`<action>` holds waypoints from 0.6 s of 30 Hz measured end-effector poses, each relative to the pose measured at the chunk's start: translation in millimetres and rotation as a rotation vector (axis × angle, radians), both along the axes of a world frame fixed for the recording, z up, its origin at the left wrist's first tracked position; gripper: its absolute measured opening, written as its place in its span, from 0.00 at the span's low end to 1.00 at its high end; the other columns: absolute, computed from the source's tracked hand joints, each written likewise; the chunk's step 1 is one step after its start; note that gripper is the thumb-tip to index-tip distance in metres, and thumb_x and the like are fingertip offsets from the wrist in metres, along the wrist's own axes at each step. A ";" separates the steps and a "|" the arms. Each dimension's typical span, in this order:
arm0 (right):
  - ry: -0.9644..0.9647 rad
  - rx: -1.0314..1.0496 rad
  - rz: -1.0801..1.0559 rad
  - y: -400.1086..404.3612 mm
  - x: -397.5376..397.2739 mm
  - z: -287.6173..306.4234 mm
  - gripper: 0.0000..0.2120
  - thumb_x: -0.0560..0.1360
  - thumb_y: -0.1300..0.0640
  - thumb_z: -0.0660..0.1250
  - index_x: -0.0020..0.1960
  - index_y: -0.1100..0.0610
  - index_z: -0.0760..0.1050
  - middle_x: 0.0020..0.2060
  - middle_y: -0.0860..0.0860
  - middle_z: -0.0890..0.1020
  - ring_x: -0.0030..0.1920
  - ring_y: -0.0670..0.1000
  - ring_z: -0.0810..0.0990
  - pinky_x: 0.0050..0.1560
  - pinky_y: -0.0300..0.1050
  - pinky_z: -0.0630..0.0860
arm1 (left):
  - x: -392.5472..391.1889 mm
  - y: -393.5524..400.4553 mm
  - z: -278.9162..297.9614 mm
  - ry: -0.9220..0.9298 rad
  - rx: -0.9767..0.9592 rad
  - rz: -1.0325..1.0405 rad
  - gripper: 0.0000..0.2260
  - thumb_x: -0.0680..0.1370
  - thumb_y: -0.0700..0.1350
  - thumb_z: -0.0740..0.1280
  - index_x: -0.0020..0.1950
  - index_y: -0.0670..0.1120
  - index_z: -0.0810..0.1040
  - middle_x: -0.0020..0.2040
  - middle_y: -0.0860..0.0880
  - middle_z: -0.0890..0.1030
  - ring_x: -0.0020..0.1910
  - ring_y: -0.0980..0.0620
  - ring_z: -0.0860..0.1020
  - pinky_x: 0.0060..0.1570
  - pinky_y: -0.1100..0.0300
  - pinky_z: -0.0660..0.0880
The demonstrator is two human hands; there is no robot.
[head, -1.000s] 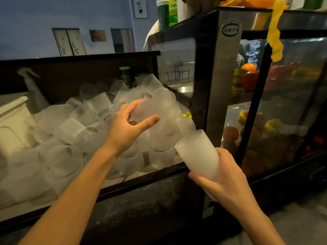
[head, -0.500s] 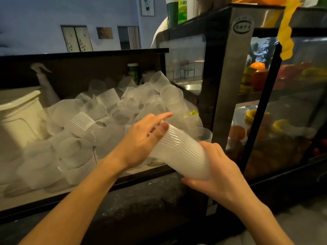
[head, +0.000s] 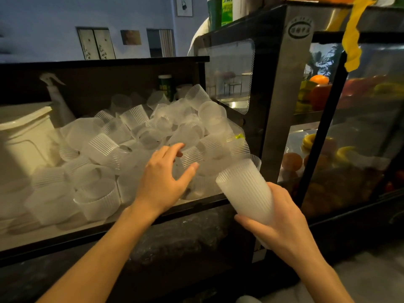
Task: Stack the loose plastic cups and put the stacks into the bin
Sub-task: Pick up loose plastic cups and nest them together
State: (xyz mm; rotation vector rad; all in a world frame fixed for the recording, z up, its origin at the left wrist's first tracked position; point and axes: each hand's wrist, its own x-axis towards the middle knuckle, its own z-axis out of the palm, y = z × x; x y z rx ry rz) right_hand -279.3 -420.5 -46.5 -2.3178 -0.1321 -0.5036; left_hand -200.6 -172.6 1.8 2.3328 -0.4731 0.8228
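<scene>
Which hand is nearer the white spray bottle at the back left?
Left. The left hand reaches over the loose cups, right of the spray bottle; the right hand grips the cup stack farther right.

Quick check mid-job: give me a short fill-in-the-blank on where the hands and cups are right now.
1. The stack of cups is held by the ____ hand.
2. The left hand reaches with fingers spread toward the pile of loose ____.
3. The spray bottle stands at the pile's ____ side.
4. The display case holds ____.

Missing words: right; cups; left; fruit
</scene>
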 end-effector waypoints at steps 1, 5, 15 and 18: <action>-0.004 0.010 -0.014 -0.3 0.6 -0.6 0.41 0.61 0.31 0.72 0.67 0.43 0.61 0.54 0.36 0.67 0.51 0.42 0.73 0.48 0.44 0.79 | 0.6 3.5 -5.0 -0.019 0.088 0.044 0.30 0.74 0.65 0.61 0.69 0.48 0.72 0.56 0.53 0.77 0.54 0.53 0.75 0.54 0.54 0.75; 0.003 0.027 -0.027 5.0 1.3 -3.3 0.43 0.61 0.31 0.73 0.69 0.45 0.62 0.56 0.40 0.69 0.53 0.43 0.73 0.50 0.45 0.78 | 2.3 0.3 -18.8 -0.048 0.397 0.170 0.32 0.74 0.70 0.57 0.64 0.48 0.77 0.54 0.50 0.79 0.52 0.48 0.76 0.51 0.51 0.73; 0.025 0.072 -0.046 0.4 2.3 -8.5 0.40 0.61 0.33 0.75 0.67 0.45 0.63 0.55 0.42 0.71 0.53 0.44 0.74 0.51 0.48 0.79 | 10.2 -53.4 -4.9 0.078 0.701 0.434 0.35 0.74 0.76 0.49 0.57 0.49 0.78 0.53 0.48 0.83 0.57 0.45 0.73 0.56 0.49 0.63; 0.034 0.062 -0.055 -4.9 2.7 -8.1 0.40 0.60 0.31 0.73 0.66 0.44 0.62 0.55 0.42 0.71 0.53 0.44 0.74 0.50 0.46 0.79 | 10.6 -49.8 -6.0 0.120 0.547 0.373 0.32 0.73 0.74 0.56 0.61 0.51 0.75 0.55 0.50 0.82 0.59 0.46 0.74 0.59 0.49 0.62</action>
